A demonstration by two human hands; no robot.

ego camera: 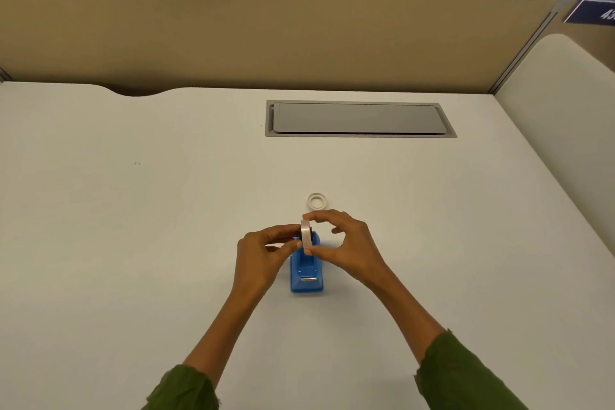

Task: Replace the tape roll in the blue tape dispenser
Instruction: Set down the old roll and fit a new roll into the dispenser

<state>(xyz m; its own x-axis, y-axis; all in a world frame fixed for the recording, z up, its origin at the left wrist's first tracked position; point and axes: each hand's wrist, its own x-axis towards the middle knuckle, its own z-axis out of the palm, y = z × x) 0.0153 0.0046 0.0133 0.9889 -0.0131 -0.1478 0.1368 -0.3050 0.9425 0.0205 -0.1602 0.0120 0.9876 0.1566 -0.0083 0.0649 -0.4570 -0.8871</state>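
Observation:
The blue tape dispenser (307, 276) stands on the white desk (133, 243), its metal cutter toward me. A white tape roll (306, 234) is held on edge just above the dispenser's rear slot, a dark hub showing at its centre. My right hand (346, 246) pinches the roll's rim between thumb and forefinger. My left hand (263, 250) meets the roll from the left, fingertips on its side. A second, thin white roll (316, 201) lies flat on the desk just beyond the hands.
A grey cable hatch (359, 119) is set into the desk farther back. A tan partition wall (233, 33) closes off the far edge. A cream panel (565, 130) rises at the right.

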